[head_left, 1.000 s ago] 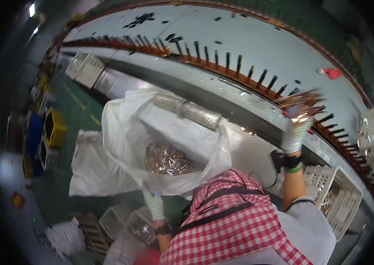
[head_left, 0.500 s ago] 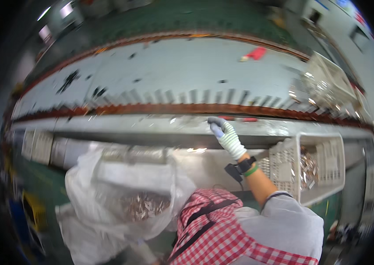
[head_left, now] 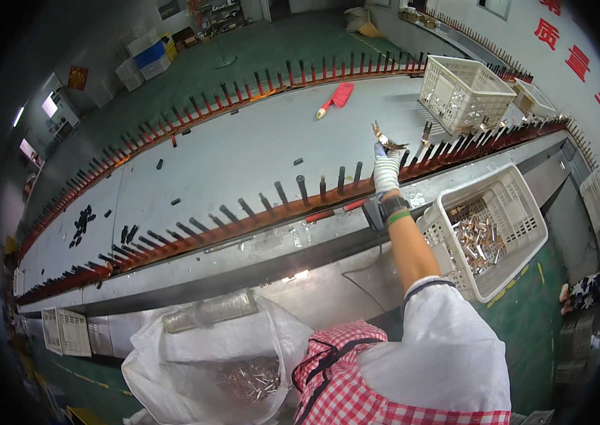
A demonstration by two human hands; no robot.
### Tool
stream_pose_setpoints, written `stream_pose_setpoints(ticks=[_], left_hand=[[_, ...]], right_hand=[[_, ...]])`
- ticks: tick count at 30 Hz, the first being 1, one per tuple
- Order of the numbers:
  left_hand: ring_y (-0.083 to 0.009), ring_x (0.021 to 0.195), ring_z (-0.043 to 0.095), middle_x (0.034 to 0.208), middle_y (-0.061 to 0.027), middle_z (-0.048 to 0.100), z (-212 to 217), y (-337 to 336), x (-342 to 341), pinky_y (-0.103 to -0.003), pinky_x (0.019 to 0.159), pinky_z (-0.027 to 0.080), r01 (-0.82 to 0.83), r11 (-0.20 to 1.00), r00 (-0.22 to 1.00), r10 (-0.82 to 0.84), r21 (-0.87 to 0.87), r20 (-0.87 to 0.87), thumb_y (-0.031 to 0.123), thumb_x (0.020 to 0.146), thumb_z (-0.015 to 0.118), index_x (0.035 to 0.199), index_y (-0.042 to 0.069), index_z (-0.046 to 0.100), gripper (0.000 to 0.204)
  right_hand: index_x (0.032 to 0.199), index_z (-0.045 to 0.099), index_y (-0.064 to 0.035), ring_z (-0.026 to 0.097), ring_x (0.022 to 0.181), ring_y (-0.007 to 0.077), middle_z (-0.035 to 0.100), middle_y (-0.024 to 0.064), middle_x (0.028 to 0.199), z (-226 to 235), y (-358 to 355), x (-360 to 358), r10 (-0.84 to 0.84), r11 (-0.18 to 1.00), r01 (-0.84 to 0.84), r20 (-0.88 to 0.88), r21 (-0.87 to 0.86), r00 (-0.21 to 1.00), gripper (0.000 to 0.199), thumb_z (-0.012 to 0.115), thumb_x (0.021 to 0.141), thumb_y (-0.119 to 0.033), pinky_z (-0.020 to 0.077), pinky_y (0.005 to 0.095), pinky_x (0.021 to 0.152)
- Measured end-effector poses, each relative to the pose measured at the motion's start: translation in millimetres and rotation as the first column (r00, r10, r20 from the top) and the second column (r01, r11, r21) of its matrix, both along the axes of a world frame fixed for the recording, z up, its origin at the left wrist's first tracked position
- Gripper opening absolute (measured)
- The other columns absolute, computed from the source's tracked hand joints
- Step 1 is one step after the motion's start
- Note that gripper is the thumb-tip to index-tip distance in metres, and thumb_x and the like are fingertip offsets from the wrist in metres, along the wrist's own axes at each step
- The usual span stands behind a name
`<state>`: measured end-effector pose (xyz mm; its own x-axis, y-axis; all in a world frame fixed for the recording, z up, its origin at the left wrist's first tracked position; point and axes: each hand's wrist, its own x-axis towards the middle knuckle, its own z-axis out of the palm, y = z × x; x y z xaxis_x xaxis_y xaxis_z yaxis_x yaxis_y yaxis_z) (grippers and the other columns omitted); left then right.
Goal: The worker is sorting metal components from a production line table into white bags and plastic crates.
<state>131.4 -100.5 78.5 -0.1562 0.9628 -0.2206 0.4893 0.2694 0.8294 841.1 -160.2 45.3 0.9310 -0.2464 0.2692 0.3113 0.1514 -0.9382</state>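
Note:
My right hand point(head_left: 387, 168), in a striped white-and-green glove, reaches over the near row of black-tipped pegs point(head_left: 302, 188). Its fingers are closed round a few shiny, copper-coloured metal pieces point(head_left: 383, 137), whose exact kind I cannot make out. One similar metal piece point(head_left: 426, 132) stands just right of the hand. The hand is above the grey tabletop point(head_left: 236, 149), near its right part. My left hand is out of sight.
A white crate point(head_left: 448, 88) stands on the table's far right. Below my arm, another crate point(head_left: 530, 225) holds shiny metal pieces point(head_left: 477, 241). A white sack point(head_left: 162, 358) with more pieces is at lower left. A red-handled brush point(head_left: 341, 95) and loose black caps point(head_left: 83, 223) lie on the table.
The view has turned, tilting the table. My right hand has moved forward and right, from the table's front edge to beyond the pegs. Metal pieces now show in its fingers.

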Motion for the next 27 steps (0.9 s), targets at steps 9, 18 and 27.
stream_pose_setpoints(ticks=[9, 18, 27], left_hand=[[-0.0275, 0.117, 0.034, 0.136, -0.0193, 0.022, -22, 13, -9, -0.032, 0.092, 0.035, 0.175, 0.983, 0.962, -0.158, 0.06, -0.222, 0.006, 0.081, 0.046, 0.136, 0.009, 0.016, 0.063], [-0.0264, 0.098, 0.047, 0.134, -0.0174, 0.024, -46, 8, -42, -0.031, 0.067, 0.048, 0.058, 0.988, 0.993, -0.043, -0.14, 0.107, 0.006, 0.08, 0.047, 0.137, 0.01, 0.015, 0.066], [-0.0393, 0.104, 0.044, 0.116, -0.0258, 0.042, -35, 7, -37, -0.038, 0.091, 0.035, 0.015, 0.966, 0.944, 0.072, 0.259, -0.323, 0.009, 0.07, 0.049, 0.122, -0.002, 0.035, 0.055]], right_hand=[[0.107, 0.049, 0.0036, 0.05, 0.089, 0.022, 0.057, 0.0118, 0.102, -14, -61, 22, -0.36, 0.933, 0.36, -0.007, -0.017, 0.933, 0.033, 0.052, 0.081, -0.017, 0.0386, 0.0283, 0.08], [0.125, 0.034, -0.0025, 0.053, 0.095, 0.018, 0.046, 0.0053, 0.12, -26, -62, 79, -0.208, 0.963, 0.112, 0.408, 0.246, 0.889, 0.039, 0.04, 0.089, -0.015, 0.0349, 0.0264, 0.094], [0.124, 0.036, -0.0022, 0.051, 0.097, 0.0201, 0.046, 0.0074, 0.119, -310, -39, 182, 0.863, 0.376, -0.906, 0.282, 0.195, 0.419, 0.04, 0.044, 0.086, -0.015, 0.0355, 0.0279, 0.093]])
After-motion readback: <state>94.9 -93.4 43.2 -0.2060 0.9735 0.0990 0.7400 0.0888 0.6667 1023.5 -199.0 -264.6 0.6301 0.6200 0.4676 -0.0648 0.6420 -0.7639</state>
